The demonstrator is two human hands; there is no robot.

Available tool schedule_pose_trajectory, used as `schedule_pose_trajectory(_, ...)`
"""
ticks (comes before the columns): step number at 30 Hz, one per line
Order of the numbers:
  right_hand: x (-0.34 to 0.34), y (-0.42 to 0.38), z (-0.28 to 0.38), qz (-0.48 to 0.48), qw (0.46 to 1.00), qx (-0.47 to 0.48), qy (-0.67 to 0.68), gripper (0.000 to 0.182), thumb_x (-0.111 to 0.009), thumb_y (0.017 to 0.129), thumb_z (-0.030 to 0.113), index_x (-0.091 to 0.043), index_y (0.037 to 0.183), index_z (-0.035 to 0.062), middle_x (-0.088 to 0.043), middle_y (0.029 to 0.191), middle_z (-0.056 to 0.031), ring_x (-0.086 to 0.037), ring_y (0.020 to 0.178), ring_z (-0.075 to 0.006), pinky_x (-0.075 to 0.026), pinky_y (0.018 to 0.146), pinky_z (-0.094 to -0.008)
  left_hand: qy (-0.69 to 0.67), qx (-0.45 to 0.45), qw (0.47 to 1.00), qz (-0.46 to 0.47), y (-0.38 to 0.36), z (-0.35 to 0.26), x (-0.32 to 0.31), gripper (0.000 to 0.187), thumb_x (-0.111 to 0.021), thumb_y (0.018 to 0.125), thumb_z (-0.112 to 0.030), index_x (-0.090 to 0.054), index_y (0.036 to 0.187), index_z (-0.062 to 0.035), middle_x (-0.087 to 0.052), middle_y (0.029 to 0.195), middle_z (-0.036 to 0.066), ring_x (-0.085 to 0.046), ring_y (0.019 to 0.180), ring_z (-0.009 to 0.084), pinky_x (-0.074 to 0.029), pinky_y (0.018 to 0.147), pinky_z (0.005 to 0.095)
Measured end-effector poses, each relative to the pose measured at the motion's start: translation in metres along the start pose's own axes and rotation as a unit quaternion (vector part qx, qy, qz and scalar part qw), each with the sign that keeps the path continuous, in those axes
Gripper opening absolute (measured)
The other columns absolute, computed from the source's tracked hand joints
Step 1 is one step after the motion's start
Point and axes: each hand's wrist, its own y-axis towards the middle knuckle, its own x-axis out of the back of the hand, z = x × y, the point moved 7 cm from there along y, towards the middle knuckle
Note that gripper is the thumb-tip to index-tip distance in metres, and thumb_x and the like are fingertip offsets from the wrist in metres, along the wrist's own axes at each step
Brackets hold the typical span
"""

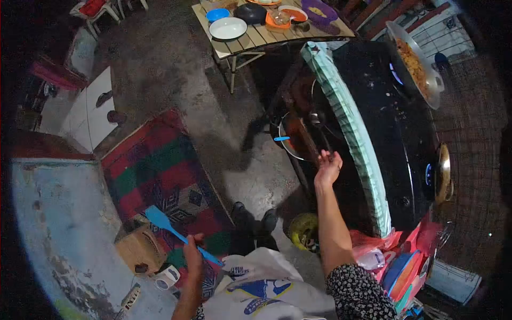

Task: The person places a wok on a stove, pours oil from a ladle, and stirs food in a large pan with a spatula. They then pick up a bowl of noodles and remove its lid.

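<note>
My left hand [193, 255] is closed around the handle of a blue spatula [158, 217], its flat head pointing up and to the left over the patterned rug. My right hand [329, 167] is stretched forward with fingers loosely bent and apart, and I see nothing in it. It is beside the black stove [376, 106], close to a round pot [284, 128] on the dark lower level. The end of a second blue utensil [281, 138] shows at that pot's rim. Shadow hides much of the pot's contents.
On the stove, a large wok [434, 90] of food and a smaller pan [444, 173] sit by blue flames. A pale green cloth [352, 120] lines the stove's edge. Bowls, including a white one [228, 29], stand on the slatted table [242, 47]. A wooden box [140, 249] is at left.
</note>
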Motion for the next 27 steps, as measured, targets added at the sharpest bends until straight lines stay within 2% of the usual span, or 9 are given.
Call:
schedule_pose_trajectory(6,0.015,0.083,-0.033,-0.067,0.989,0.058,-0.12,0.031,-0.037,0.085,0.024,-0.029,0.11,0.0063,-0.053,0.085,-0.0097,-0.054,0.073,-0.0193,-0.044,0.064,-0.0305,-0.017,0.043,0.999,0.007,0.008,0.042,-0.009,0.037,-0.037,0.085,-0.035,-0.05,0.076,-0.0014,-0.057,0.085,0.011,-0.051,0.072,0.0172,-0.04,0.065,0.031)
schedule_pose_trajectory(9,0.029,0.104,-0.036,-0.122,0.965,0.045,-0.229,0.023,-0.037,0.083,0.02,-0.041,0.095,0.0005,-0.053,0.083,-0.0113,-0.056,0.077,-0.0213,-0.045,0.063,-0.0304,0.026,0.098,0.995,0.014,0.011,0.063,-0.011,0.036,-0.037,0.085,-0.035,-0.049,0.073,-0.0028,-0.057,0.085,0.012,-0.051,0.073,0.0183,-0.04,0.066,0.0312)
schedule_pose_trajectory(11,0.031,0.115,-0.031,-0.11,0.862,0.022,-0.494,0.031,-0.038,0.079,0.019,-0.05,0.09,-0.0076,-0.056,0.085,-0.0161,-0.057,0.079,-0.0234,-0.044,0.066,-0.0308,-0.011,0.103,0.995,0.004,0.011,0.065,-0.018,0.037,-0.037,0.085,-0.035,-0.05,0.074,-0.0026,-0.057,0.085,0.012,-0.051,0.073,0.0186,-0.04,0.066,0.0313)
schedule_pose_trajectory(12,0.041,0.126,-0.036,-0.111,0.862,0.023,-0.494,0.031,-0.038,0.079,0.019,-0.05,0.09,-0.0076,-0.056,0.085,-0.0161,-0.057,0.079,-0.0234,-0.044,0.066,-0.0308,-0.048,0.105,0.993,-0.007,0.01,0.065,-0.021,0.037,-0.036,0.085,-0.035,-0.05,0.075,-0.0024,-0.057,0.085,0.012,-0.051,0.074,0.0188,-0.04,0.067,0.0314)
schedule_pose_trajectory(14,0.059,0.154,-0.054,-0.072,0.787,0.049,-0.611,0.039,-0.038,0.077,0.023,-0.054,0.084,-0.0112,-0.056,0.086,-0.0214,-0.056,0.08,-0.0286,-0.042,0.069,-0.0337,-0.049,0.098,0.994,-0.007,0.009,0.064,-0.027,0.037,-0.037,0.085,-0.035,-0.05,0.075,-0.0022,-0.057,0.085,0.012,-0.051,0.074,0.0189,-0.04,0.067,0.0314)
schedule_pose_trajectory(17,0.033,0.128,-0.033,-0.099,0.75,0.019,-0.653,0.04,-0.035,0.077,0.024,-0.056,0.083,-0.01,-0.056,0.087,-0.0236,-0.054,0.081,-0.0333,-0.04,0.072,-0.0362,-0.049,0.091,0.995,-0.001,0.008,0.063,-0.031,0.037,-0.037,0.085,-0.035,-0.051,0.075,-0.002,-0.057,0.084,0.011,-0.05,0.073,0.0187,-0.039,0.067,0.0312)
schedule_pose_trajectory(21,0.029,0.123,-0.027,-0.103,0.765,-0.002,-0.635,0.04,-0.034,0.077,0.023,-0.056,0.081,-0.009,-0.055,0.087,-0.0245,-0.052,0.082,-0.036,-0.038,0.072,-0.0384,-0.09,0.082,0.993,-0.003,0.007,0.066,-0.035,0.037,-0.038,0.085,-0.035,-0.051,0.074,-0.0019,-0.057,0.082,0.011,-0.05,0.073,0.0178,-0.039,0.066,0.0306)
schedule_pose_trajectory(23,0.031,0.138,-0.042,-0.016,0.685,0.012,-0.728,0.04,-0.034,0.077,0.024,-0.055,0.082,-0.0102,-0.055,0.084,-0.0232,-0.053,0.079,-0.032,-0.038,0.069,-0.039,-0.09,0.086,0.992,-0.008,0.007,0.066,-0.037,0.037,-0.038,0.085,-0.035,-0.051,0.075,-0.0018,-0.057,0.082,0.011,-0.05,0.072,0.0175,-0.039,0.066,0.0305)
schedule_pose_trajectory(27,0.053,0.145,-0.047,-0.102,0.778,-0.055,-0.617,0.034,-0.037,0.075,0.019,-0.054,0.082,-0.0098,-0.055,0.081,-0.0185,-0.054,0.073,-0.0263,-0.038,0.066,-0.0384,-0.064,0.111,0.992,-0.009,0.001,0.059,-0.042,0.036,-0.039,0.084,-0.034,-0.051,0.075,-0.0017,-0.057,0.083,0.011,-0.05,0.072,0.0174,-0.04,0.066,0.0304)
